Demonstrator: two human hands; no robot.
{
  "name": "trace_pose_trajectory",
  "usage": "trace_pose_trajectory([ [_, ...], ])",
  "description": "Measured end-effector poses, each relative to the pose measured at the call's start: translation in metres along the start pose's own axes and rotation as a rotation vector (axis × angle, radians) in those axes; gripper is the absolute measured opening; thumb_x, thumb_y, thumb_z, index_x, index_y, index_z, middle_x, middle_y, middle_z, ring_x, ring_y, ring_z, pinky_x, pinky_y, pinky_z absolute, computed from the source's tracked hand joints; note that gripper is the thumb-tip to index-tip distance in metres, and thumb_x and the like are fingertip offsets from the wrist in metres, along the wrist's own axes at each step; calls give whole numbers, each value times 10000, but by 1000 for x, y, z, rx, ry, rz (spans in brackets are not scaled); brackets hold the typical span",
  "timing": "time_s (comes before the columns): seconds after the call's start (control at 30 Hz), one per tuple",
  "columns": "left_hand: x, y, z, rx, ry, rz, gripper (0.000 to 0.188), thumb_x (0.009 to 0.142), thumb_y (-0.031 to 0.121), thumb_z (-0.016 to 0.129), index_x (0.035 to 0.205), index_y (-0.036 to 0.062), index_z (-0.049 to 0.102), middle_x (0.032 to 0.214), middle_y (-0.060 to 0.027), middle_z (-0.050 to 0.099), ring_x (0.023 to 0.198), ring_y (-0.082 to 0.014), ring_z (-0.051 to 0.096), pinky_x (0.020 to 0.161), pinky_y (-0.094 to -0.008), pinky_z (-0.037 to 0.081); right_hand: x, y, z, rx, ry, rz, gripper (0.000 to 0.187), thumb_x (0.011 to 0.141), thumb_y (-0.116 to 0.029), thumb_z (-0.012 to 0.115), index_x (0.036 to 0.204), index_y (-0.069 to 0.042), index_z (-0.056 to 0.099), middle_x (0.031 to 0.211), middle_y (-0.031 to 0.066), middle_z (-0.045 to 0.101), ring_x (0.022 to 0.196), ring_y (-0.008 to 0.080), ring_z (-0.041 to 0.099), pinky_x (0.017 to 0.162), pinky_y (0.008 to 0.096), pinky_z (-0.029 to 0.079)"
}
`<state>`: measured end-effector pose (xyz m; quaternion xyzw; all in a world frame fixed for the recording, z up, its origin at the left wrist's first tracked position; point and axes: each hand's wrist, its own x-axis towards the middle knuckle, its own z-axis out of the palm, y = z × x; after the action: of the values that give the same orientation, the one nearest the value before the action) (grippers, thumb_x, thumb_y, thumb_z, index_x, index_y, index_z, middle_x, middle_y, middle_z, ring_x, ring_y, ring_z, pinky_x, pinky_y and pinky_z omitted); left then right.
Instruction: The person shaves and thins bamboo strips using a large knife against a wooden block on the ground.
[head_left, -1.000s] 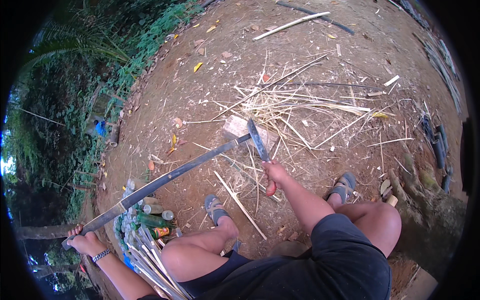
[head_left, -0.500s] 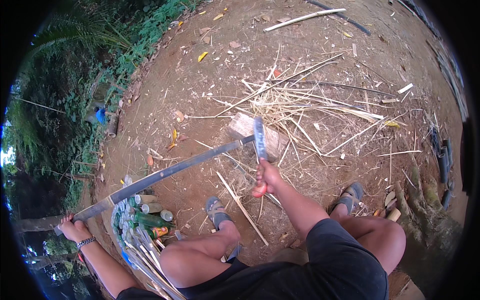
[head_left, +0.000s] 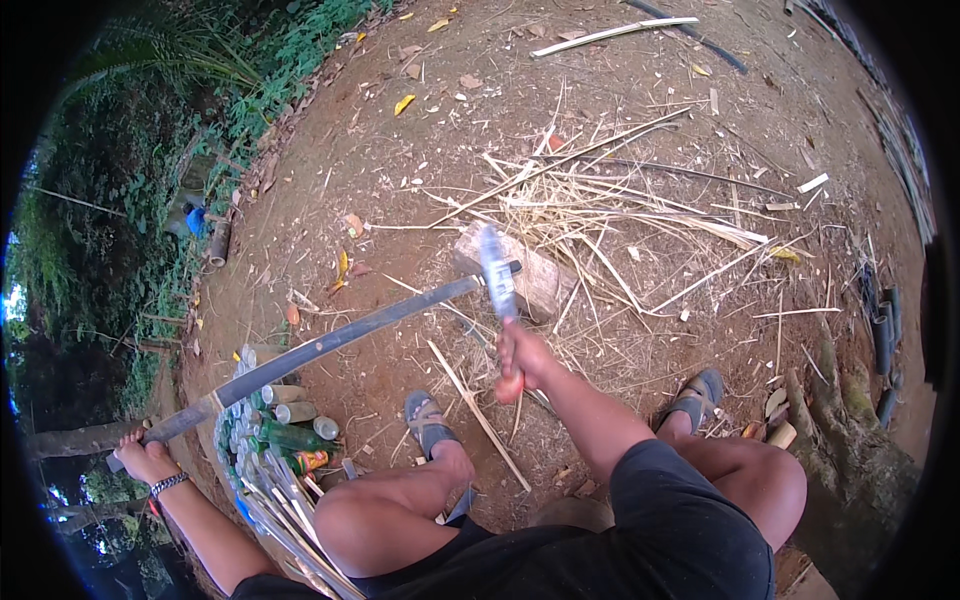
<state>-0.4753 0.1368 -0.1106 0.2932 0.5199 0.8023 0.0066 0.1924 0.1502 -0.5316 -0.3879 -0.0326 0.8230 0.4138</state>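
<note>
Right hand (head_left: 525,358): closed round the knife (head_left: 499,285) by its handle
Left hand (head_left: 147,460): gripping the bamboo length (head_left: 345,340) at lower left
Knife: swung left, baring the tip; I judge the working spot shifted back
Wooden block (head_left: 542,278): seemingly beneath the tip; blur hides contact

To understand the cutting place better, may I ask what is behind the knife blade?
Behind the knife blade the dark strip passes, its tip showing beyond; the wooden block is also partly visible. Portions directly behind the blade are covered.
</note>
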Motion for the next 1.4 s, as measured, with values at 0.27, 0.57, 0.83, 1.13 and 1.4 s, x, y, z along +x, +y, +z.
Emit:
trace_pose_trajectory([
  [0.27, -23, 1, -3, 98, 8, 44, 104, 934, 31, 439, 842, 77, 453, 738, -12, 465, 597, -143, 464, 605, -301, 481, -16, 7, 11, -147, -89, 84, 394, 993, -491, 496, 906, -107, 511, 628, -14, 460, 485, 112, 412, 440, 281, 379],
  [0.57, -15, 4, -3, 81, 29, 40, 155, 984, 134, 411, 842, 87, 452, 730, -11, 449, 595, -140, 438, 595, -300, 458, -4, 8, 17, -68, -55, -19, 421, 990, -511, 490, 894, -101, 499, 646, -9, 477, 502, 111, 426, 436, 277, 379],
  [0.83, -38, 17, -21, 21, 96, -8, 236, 1027, 226, 387, 841, 97, 451, 722, -11, 436, 594, -138, 415, 585, -299, 436, -25, 24, 21, -74, -49, 17, 396, 995, -493, 480, 884, -113, 498, 638, -13, 478, 496, 113, 429, 436, 281, 381],
  [1.13, -180, 100, 23, -275, 191, -115, 346, 1072, 345, 354, 838, 106, 445, 712, -5, 410, 593, -133, 380, 574, -296, 408, -83, 13, 67, 18, 141, -355, 218, 968, -236, 616, 902, -77, 482, 672, 35, 531, 510, 129, 499, 464, 294, 454],
  [1.4, -163, 154, -60, -473, 130, -153, 424, 1072, 416, 325, 804, 101, 421, 672, 6, 374, 558, -132, 356, 534, -270, 405, -114, -45, 64, 343, 328, -707, 144, 960, -79, 586, 964, -37, 449, 763, 75, 523, 604, 171, 532, 537, 319, 509],
])
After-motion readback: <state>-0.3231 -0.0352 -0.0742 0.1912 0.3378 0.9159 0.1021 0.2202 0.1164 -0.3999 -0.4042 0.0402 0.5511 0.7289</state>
